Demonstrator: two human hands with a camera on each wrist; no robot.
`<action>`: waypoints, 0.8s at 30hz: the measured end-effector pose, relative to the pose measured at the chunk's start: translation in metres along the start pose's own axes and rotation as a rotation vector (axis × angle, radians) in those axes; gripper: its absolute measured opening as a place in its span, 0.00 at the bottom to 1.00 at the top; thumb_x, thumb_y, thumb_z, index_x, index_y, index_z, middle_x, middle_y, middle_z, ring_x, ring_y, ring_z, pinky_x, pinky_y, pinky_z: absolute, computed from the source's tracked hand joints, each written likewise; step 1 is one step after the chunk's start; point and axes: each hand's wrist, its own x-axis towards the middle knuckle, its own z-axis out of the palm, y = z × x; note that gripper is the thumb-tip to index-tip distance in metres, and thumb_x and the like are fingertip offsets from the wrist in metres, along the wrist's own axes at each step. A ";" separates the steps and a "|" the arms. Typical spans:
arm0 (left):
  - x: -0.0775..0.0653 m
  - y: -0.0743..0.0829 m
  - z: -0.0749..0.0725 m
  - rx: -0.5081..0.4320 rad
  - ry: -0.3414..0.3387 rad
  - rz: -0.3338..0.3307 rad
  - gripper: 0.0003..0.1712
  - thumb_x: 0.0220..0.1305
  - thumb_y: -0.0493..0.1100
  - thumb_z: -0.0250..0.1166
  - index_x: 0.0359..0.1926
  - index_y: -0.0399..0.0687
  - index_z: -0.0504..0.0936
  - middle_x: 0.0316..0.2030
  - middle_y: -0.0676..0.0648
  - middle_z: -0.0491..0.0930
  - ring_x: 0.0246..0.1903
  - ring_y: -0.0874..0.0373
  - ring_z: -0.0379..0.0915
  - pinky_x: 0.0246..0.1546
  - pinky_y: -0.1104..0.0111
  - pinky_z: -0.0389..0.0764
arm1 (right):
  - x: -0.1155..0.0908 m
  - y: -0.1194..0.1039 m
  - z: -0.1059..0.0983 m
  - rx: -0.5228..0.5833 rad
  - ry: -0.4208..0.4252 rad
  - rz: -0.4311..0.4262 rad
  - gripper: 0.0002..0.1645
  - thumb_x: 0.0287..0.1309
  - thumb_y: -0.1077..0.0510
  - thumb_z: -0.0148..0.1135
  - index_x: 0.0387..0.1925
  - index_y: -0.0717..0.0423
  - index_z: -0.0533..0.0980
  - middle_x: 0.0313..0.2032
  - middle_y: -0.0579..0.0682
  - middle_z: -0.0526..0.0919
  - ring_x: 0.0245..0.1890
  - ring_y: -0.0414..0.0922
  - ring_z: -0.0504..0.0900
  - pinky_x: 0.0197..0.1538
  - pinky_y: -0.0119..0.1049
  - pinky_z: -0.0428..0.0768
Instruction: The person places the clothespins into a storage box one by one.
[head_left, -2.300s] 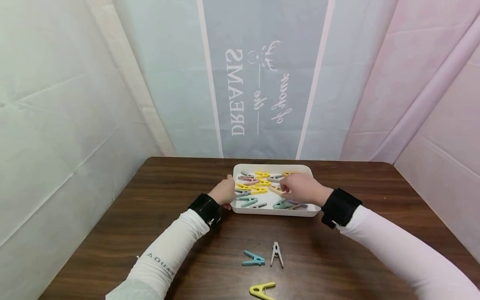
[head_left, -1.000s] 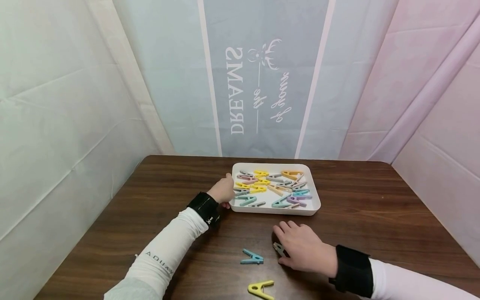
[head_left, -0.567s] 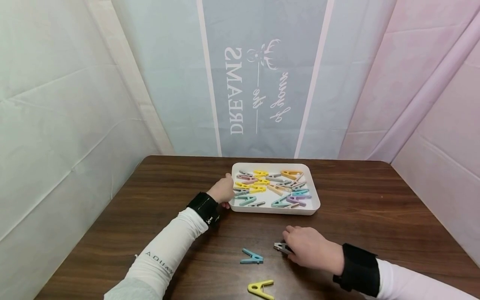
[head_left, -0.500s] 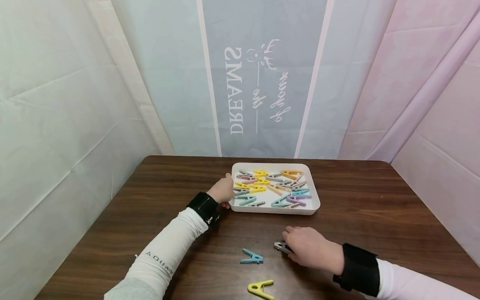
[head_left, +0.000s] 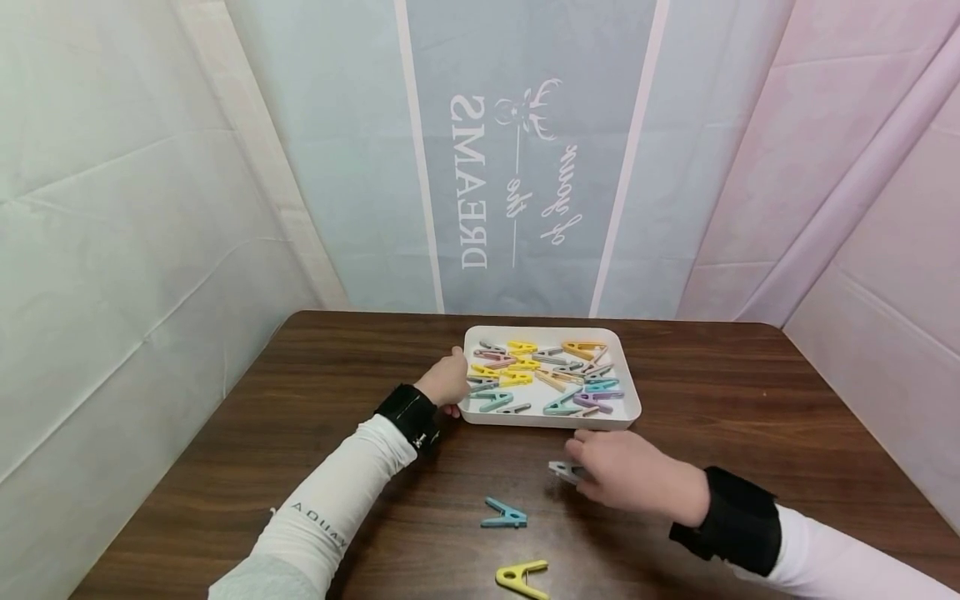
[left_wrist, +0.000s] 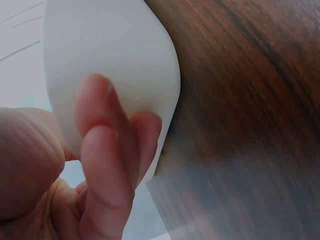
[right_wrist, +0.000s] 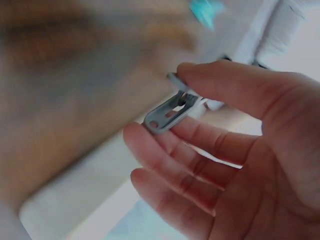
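A grey clothespin [right_wrist: 170,112] is pinched between the thumb and fingers of my right hand [head_left: 630,471]. In the head view that hand is above the table, just in front of the white tray [head_left: 547,422]. My left hand [head_left: 446,382] grips the tray's left edge; in the left wrist view its fingers lie against the outer wall [left_wrist: 120,45], with the thumb at the rim. Several clothespins lie in the tray, among them a purple clothespin [head_left: 597,399] and an orange clothespin [head_left: 583,347]. On the table are a blue clothespin [head_left: 505,514] and a yellow clothespin [head_left: 521,578].
The dark wood-grain table [head_left: 315,467] carries the tray near its far edge. Behind it hangs a printed cloth [head_left: 525,283], with pale cloth walls at both sides. Black bands [head_left: 727,518] wrap both wrists.
My right hand has come from the tray to the table, picked up the grey clothespin and now moves it back towards the tray. The left hand has stayed at the tray's edge.
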 end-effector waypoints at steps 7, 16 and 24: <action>0.000 -0.001 0.000 -0.002 0.003 0.001 0.42 0.68 0.31 0.55 0.73 0.28 0.39 0.38 0.30 0.76 0.10 0.55 0.74 0.16 0.65 0.79 | 0.008 0.025 -0.032 -0.054 0.126 0.006 0.11 0.52 0.59 0.72 0.32 0.51 0.75 0.28 0.41 0.74 0.26 0.35 0.70 0.28 0.33 0.71; -0.001 0.001 0.000 0.022 -0.001 0.010 0.42 0.68 0.32 0.55 0.72 0.27 0.38 0.36 0.32 0.77 0.10 0.56 0.74 0.14 0.66 0.77 | 0.019 0.072 -0.043 -0.064 0.012 0.033 0.11 0.47 0.65 0.75 0.30 0.51 0.79 0.31 0.44 0.77 0.29 0.39 0.73 0.34 0.36 0.75; -0.001 0.001 0.000 0.013 0.003 0.002 0.42 0.69 0.32 0.55 0.72 0.28 0.39 0.37 0.32 0.77 0.10 0.56 0.74 0.13 0.67 0.76 | 0.030 0.088 -0.034 -0.001 -0.118 0.086 0.12 0.47 0.65 0.75 0.26 0.54 0.77 0.26 0.44 0.75 0.26 0.40 0.66 0.32 0.35 0.70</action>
